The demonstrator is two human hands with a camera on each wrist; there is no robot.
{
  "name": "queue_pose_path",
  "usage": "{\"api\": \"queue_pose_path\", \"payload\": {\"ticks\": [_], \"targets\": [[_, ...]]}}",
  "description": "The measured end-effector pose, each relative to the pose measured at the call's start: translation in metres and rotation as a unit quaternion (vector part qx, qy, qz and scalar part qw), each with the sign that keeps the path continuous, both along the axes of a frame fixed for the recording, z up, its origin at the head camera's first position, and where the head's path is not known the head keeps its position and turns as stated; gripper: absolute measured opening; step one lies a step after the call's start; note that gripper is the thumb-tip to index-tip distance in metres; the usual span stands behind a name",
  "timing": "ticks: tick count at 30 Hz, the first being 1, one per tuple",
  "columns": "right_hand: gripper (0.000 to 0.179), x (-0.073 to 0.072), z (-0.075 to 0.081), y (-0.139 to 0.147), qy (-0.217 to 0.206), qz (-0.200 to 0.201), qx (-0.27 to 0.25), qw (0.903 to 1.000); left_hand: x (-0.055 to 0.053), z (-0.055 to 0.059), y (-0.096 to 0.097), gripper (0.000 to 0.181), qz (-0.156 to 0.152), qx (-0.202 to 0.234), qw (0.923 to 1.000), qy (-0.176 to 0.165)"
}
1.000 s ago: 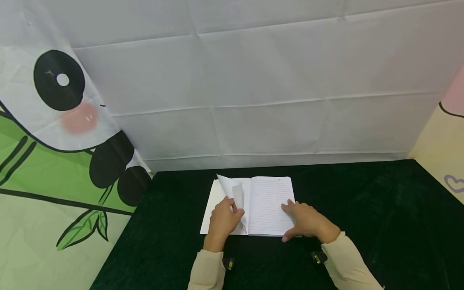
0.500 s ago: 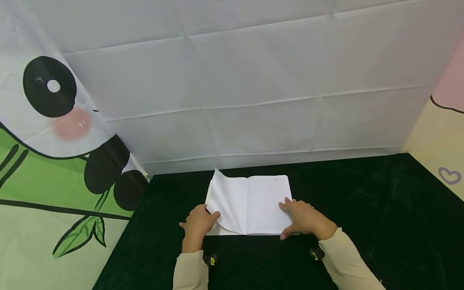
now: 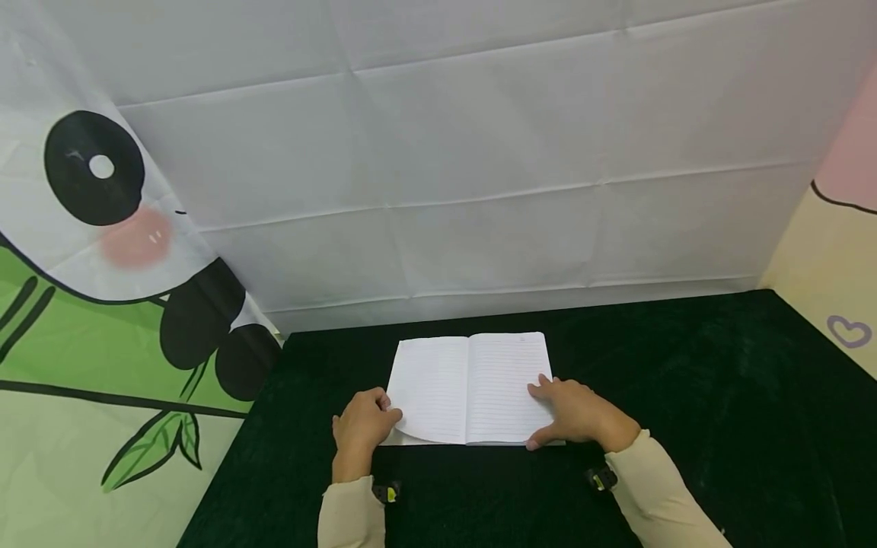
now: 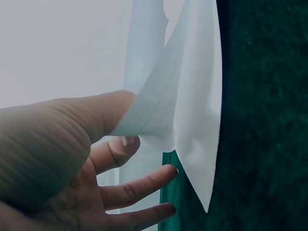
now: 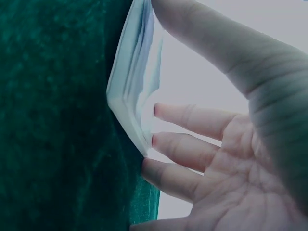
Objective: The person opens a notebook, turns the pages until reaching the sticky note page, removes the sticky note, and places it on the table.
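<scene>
An open notebook (image 3: 507, 380) with ruled white pages lies at the middle of the table. By its lower left corner, my left hand (image 3: 361, 422) pinches the edge of a page (image 3: 428, 388) between thumb and index finger. That page (image 4: 195, 91) curls upward at its corner in the left wrist view, while the other fingers stay spread. On the notebook's right side rests my right hand (image 3: 578, 411), fingers extended over the margin and thumb at the bottom edge. The right wrist view shows its fingertips along the edges of the stacked sheets (image 5: 132, 72).
Dark green cloth (image 3: 671, 365) covers the table. Behind it hangs a creased white sheet (image 3: 479, 152). A cartoon-printed cloth (image 3: 130, 266) borders the left side, and a yellow and pink one (image 3: 829, 259) the right.
My left hand has moved left and carried the lifted page over with it; the page now lies nearly flat on the left side. My right hand has kept its place.
</scene>
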State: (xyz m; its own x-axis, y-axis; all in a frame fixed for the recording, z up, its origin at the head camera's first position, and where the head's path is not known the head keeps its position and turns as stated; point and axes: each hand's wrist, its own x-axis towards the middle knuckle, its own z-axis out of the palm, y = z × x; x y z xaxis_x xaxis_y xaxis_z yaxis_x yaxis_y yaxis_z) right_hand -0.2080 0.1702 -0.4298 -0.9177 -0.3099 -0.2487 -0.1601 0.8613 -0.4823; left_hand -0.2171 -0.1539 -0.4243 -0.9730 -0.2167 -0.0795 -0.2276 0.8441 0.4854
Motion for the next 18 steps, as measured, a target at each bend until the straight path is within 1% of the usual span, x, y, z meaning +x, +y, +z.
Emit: {"api": "queue_pose_path", "payload": {"ticks": [2,4,7,9,11,13,15,16,18], "targets": [[0.085,0.0,0.0,0.001,0.004,0.003,-0.006,1.0,0.001,0.0,0.0,0.019,0.002,-0.003,1.0,-0.003],[0.074,0.0,0.001,0.003,0.009,0.008,-0.019,0.9997,0.002,0.0,0.001,0.018,0.005,-0.004,1.0,-0.007],[0.044,0.0,0.001,0.005,0.014,0.013,-0.062,0.9979,0.002,-0.002,0.002,0.016,0.006,-0.011,0.9999,-0.007],[0.025,0.0,0.001,0.008,0.017,0.011,-0.093,0.9955,0.002,-0.004,0.003,0.013,0.004,-0.017,0.9998,0.003],[0.014,-0.001,0.0,0.01,0.02,0.009,-0.115,0.9931,0.0,-0.007,0.005,0.014,0.001,-0.022,0.9996,0.017],[0.012,-0.001,-0.001,0.011,0.026,0.004,-0.12,0.9924,-0.001,-0.009,0.008,0.017,-0.004,-0.02,0.9994,0.027],[0.011,-0.002,-0.001,0.012,0.027,-0.007,-0.119,0.9925,-0.002,-0.009,0.012,0.022,-0.013,-0.018,0.9993,0.029],[0.011,-0.003,-0.001,0.011,0.027,-0.011,-0.116,0.9928,-0.002,-0.009,0.014,0.026,-0.019,-0.016,0.9993,0.028],[0.018,-0.003,-0.002,0.011,0.026,-0.024,-0.108,0.9935,-0.001,-0.008,0.019,0.031,-0.035,-0.002,0.9992,0.018]]}}
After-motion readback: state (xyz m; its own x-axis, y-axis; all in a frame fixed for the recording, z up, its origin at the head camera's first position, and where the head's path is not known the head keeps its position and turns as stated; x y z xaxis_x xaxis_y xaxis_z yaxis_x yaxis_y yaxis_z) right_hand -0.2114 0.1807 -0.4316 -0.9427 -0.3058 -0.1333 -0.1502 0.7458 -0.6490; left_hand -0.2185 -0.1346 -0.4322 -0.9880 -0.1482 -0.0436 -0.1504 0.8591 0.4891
